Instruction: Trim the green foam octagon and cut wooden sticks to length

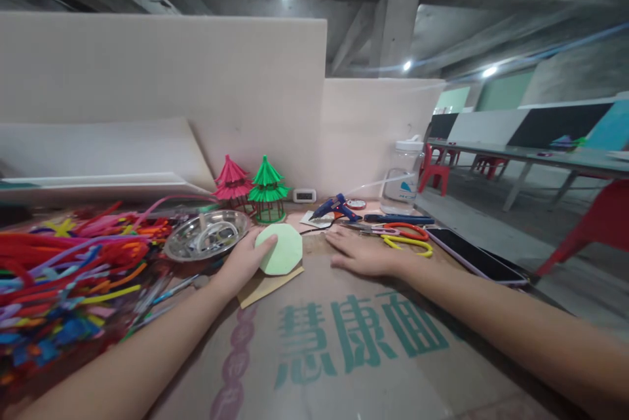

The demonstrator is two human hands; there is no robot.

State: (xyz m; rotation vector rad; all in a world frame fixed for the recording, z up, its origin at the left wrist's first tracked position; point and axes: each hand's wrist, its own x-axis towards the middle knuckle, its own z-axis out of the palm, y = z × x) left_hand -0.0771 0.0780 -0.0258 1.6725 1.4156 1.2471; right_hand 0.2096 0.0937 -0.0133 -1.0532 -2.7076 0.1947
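Note:
A pale green octagonal piece of card (pixel 281 249) is in my left hand (pixel 248 255), with the thumb across its face and the other fingers hidden behind it. Below its lower edge a brown piece of card (pixel 270 287) sticks out on the cardboard work surface (pixel 314 335). My right hand (pixel 361 253) lies flat, palm down and fingers spread, holding nothing. Just beyond it are a blue glue gun (pixel 337 209) and scissors with orange and yellow handles (pixel 407 240). Behind the green card stand a green pagoda model (pixel 268 190) and a pink one (pixel 230 181).
Colourful pipe cleaners (pixel 73 269) are heaped at the left, beside a shiny metal dish (pixel 206 236). A phone (pixel 474 255), a blue utility knife (pixel 399 218) and a clear water bottle (pixel 399 181) lie or stand on the right. A pale board (pixel 162 73) rises at the back.

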